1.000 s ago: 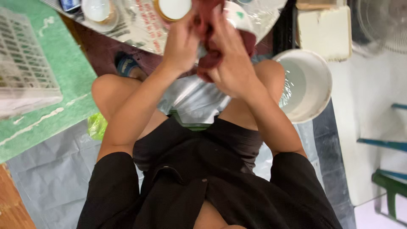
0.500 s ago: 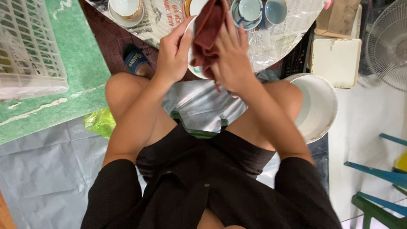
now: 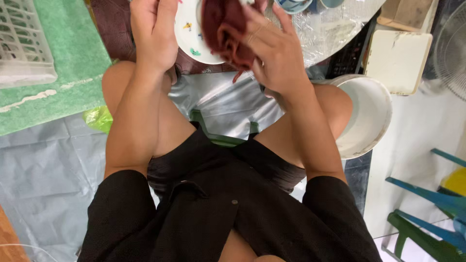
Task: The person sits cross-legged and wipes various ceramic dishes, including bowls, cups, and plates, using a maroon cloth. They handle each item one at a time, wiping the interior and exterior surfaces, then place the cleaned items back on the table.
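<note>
I sit on a low green stool and look down at my lap. My left hand (image 3: 151, 34) grips the left rim of a white plate (image 3: 190, 36) with small coloured motifs. My right hand (image 3: 272, 51) presses a dark red cloth (image 3: 225, 29) against the plate's face. The cloth covers most of the plate's right side. Both hands are held above my knees.
A white bucket (image 3: 371, 114) stands by my right knee. Blue-and-white cups (image 3: 293, 5) rest on a plastic-covered surface ahead. A white crate (image 3: 22, 43) sits on a green mat (image 3: 73, 73) at left. A cream box (image 3: 398, 58), a fan and coloured chairs (image 3: 437, 204) are at right.
The view has tilted so hands and plate sit higher and larger in frame. The cloth has shifted across the plate under my right hand; my left hand keeps its hold.
</note>
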